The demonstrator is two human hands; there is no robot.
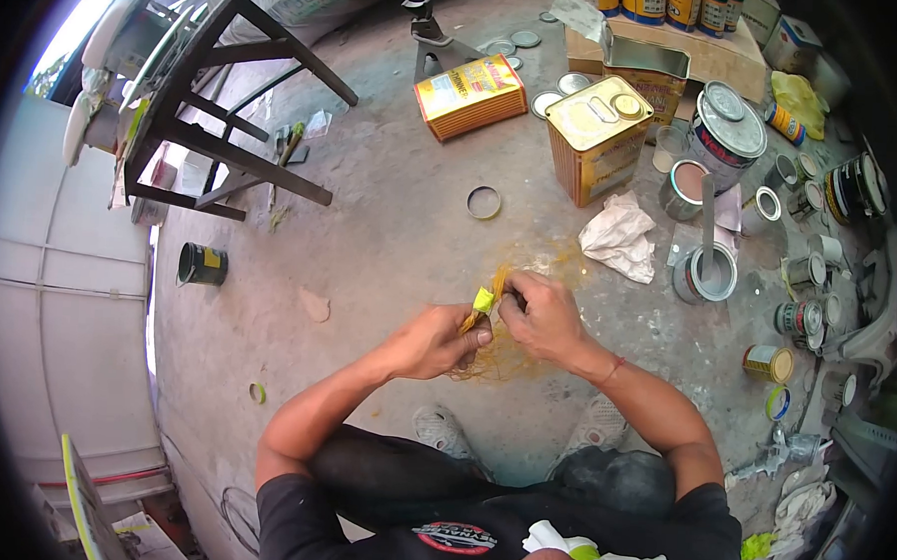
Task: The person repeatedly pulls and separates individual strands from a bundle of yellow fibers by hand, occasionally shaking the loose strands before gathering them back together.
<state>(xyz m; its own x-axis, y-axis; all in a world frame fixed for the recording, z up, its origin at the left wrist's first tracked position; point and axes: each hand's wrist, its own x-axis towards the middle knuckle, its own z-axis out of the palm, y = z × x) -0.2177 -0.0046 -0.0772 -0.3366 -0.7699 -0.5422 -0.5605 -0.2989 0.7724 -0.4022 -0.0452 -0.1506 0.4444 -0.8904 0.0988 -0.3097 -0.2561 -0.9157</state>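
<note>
A small bundle of thin golden-yellow strands (498, 282) with bright yellow-green tape (484, 300) around its middle is held between my two hands, low over the concrete floor. My left hand (438, 342) is closed on the lower end, thumb and fingers pinching below the tape. At the upper end, the fingers of my right hand (545, 317) are curled in against the strands. Loose yellow strands (505, 366) lie scattered on the floor under and around both hands. A crumpled white cloth (618, 237) rests to the right of my right hand.
Ahead stand a square metal can (597, 131) and a thinner can (471, 93) lying on its side. Several paint tins crowd the right, one an open grey tin (705, 275) with a stick. A dark wooden stand (240, 131) is at upper left, near a black tin (203, 264).
</note>
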